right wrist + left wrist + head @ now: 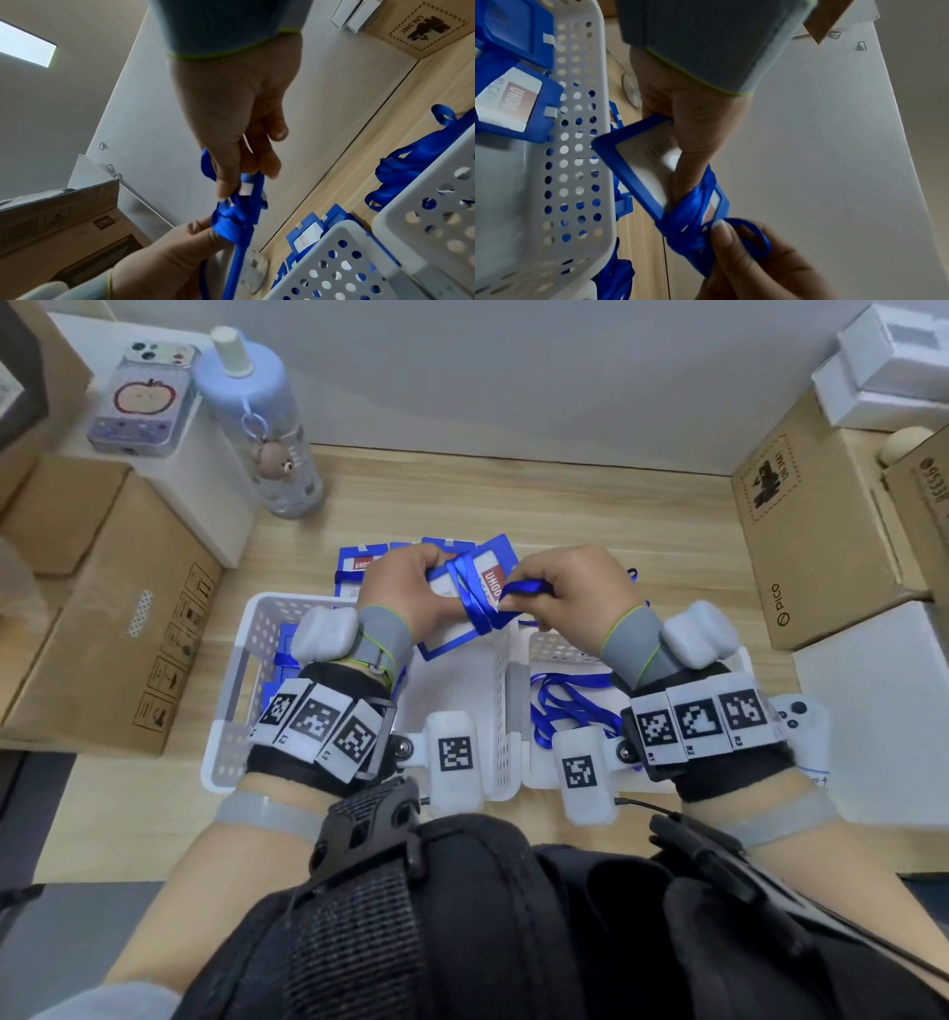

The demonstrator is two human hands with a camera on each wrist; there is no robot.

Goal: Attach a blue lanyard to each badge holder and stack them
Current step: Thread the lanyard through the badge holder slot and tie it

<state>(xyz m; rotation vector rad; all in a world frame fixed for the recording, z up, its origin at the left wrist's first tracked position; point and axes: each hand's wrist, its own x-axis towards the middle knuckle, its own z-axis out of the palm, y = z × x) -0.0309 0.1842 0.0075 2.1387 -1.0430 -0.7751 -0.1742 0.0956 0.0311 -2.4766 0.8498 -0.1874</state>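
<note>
My left hand grips a blue badge holder above the baskets, thumb across its clear window. A blue lanyard is wound around the holder's middle. My right hand pinches the lanyard's free loop beside the holder's edge. In the right wrist view the ribbon bunches between both hands. More badge holders with lanyards lie on the table behind my hands. Loose blue lanyards fill the right basket.
Two white perforated baskets sit side by side in front of me; the left one holds badge holders. Cardboard boxes flank the wooden table. A pale blue bottle and a phone stand at back left.
</note>
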